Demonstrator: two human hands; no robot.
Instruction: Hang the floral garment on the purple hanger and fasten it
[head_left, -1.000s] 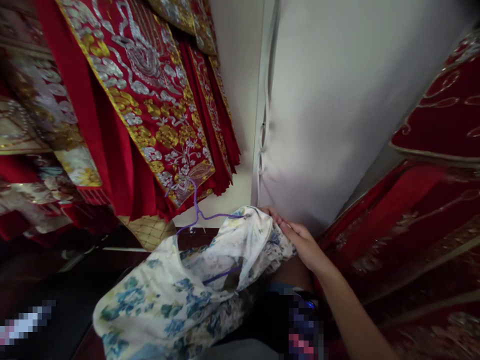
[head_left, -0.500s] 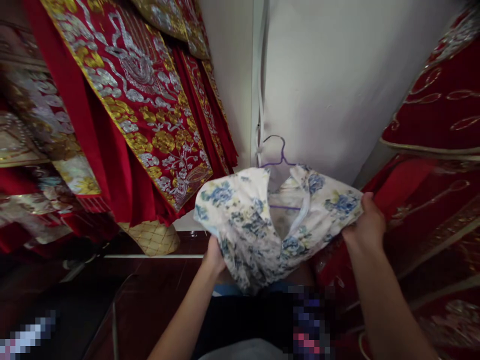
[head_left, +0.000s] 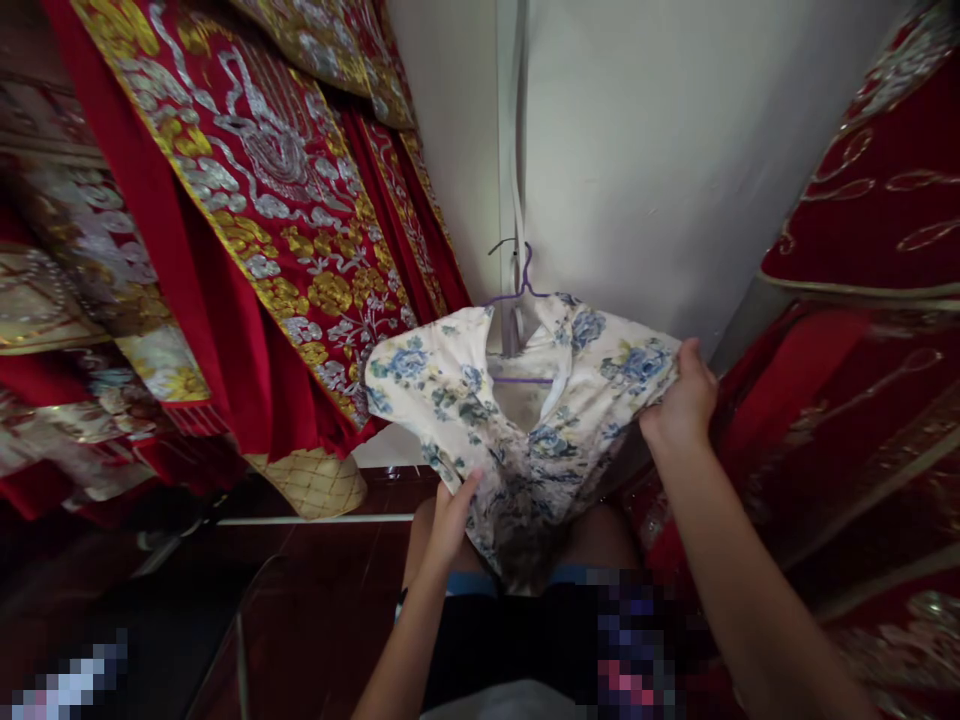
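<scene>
A white garment with blue flowers (head_left: pixel 450 375), V-necked and short-sleeved, is spread out in front of me on a purple wire hanger (head_left: pixel 525 285). The hanger's hook stands up out of the neckline, close to the wall, and its lower bar shows through the neck opening. My right hand (head_left: pixel 684 400) pinches the end of the sleeve on the right. My left hand (head_left: pixel 456 512) grips the garment's side below the left sleeve, thumb on the front and the other fingers mostly hidden. The garment's lower part bunches in shadow over my lap.
Red robes with gold and silver embroidery (head_left: pixel 277 200) hang at the left. Dark red embroidered garments (head_left: pixel 885 200) hang close on the right. Ahead are a white wall (head_left: pixel 637 120) and a pale vertical cable (head_left: pixel 517 150). A white rail (head_left: pixel 315 520) runs low at the left.
The garment and hanger have moved up and left, and the hook has turned to point left. My left hand has shifted inward along the garment's side; my right hand rose with the sleeve.
</scene>
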